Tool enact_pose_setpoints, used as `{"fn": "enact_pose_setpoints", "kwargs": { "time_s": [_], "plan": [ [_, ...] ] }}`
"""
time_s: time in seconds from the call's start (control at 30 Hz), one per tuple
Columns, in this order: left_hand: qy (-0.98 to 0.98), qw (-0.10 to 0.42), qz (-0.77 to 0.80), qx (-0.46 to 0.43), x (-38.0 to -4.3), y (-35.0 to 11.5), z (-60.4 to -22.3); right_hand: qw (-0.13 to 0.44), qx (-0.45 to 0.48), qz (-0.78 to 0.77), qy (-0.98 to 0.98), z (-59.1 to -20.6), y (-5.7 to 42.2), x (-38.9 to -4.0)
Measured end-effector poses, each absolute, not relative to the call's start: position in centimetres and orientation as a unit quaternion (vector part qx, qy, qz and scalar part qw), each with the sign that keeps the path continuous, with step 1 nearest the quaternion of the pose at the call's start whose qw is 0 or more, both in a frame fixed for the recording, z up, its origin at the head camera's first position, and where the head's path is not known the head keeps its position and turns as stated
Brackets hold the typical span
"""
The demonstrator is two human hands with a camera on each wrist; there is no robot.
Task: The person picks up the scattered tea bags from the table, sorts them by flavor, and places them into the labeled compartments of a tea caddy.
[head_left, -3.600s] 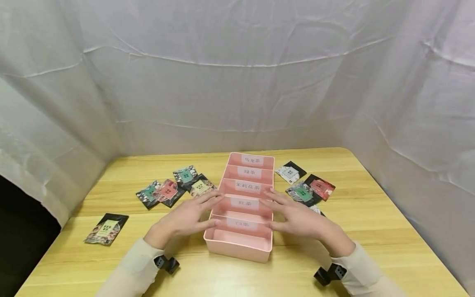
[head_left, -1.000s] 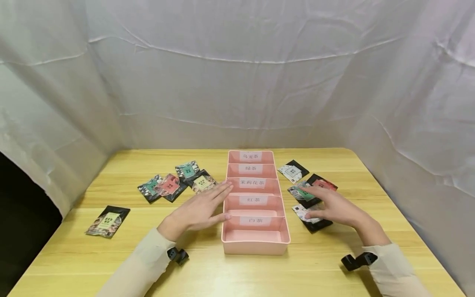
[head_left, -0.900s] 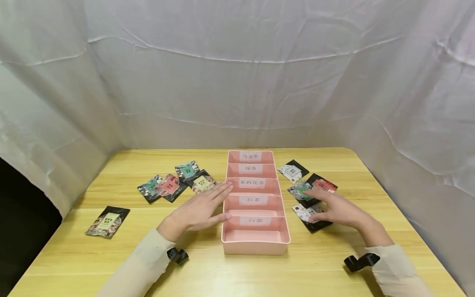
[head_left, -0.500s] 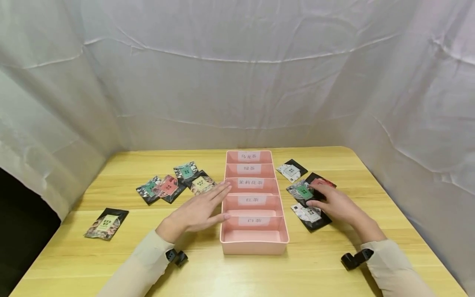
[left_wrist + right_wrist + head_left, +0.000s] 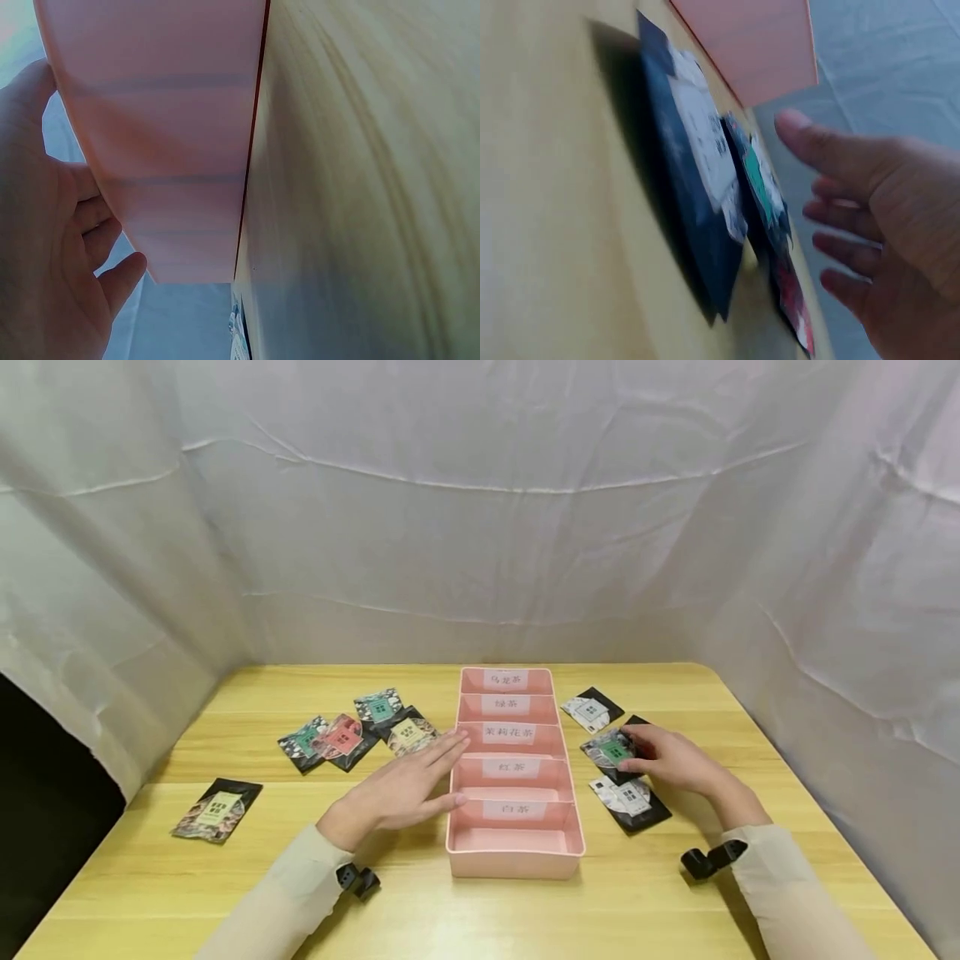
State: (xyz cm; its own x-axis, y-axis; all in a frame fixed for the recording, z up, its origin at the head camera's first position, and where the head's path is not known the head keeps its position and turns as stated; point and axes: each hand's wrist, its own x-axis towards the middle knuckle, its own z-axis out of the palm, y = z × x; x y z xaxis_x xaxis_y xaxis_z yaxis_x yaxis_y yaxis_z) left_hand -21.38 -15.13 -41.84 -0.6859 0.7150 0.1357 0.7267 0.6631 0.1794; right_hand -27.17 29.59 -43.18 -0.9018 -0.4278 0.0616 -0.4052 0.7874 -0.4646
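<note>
My left hand (image 5: pixel 397 789) rests with extended fingers on the left rim of a long pink divided box (image 5: pixel 517 865); the left wrist view shows the fingertips along the box's upper edge. Each compartment bears a white label with Chinese characters. To the box's right, my right hand (image 5: pixel 678 766) hovers over a green-labelled tea sachet (image 5: pixel 609 749) and a red-labelled one beneath it, now mostly hidden by the fingers. In the right wrist view the thumb and loosely bent fingers stand apart from the red-labelled sachet (image 5: pixel 793 304). A white-labelled sachet (image 5: pixel 632 802) lies nearest me.
Another white-labelled sachet (image 5: pixel 592 708) lies behind, beside the box. Left of the box are two green-labelled sachets, a red-labelled sachet (image 5: pixel 343 741) and a yellow-labelled sachet (image 5: pixel 412 732), partly overlapping. One yellow-labelled sachet (image 5: pixel 217 810) lies apart near the table's left edge.
The box, earlier slanted between both hands, now stands straighter and further right. My right hand has left it for the right-hand sachets, lately shifting back over the red-labelled one. The left hand stays at the rim.
</note>
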Motion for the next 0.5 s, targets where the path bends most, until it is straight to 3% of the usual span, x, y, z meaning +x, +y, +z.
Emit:
{"fn": "enact_pose_setpoints", "kwargs": {
  "time_s": [0.5],
  "plan": [
    [-0.913,0.026,-0.111,-0.392,-21.5,-15.1,-41.8,0.109,-0.266,-0.214,0.934,-42.9,28.7,-29.6]
  ]
}}
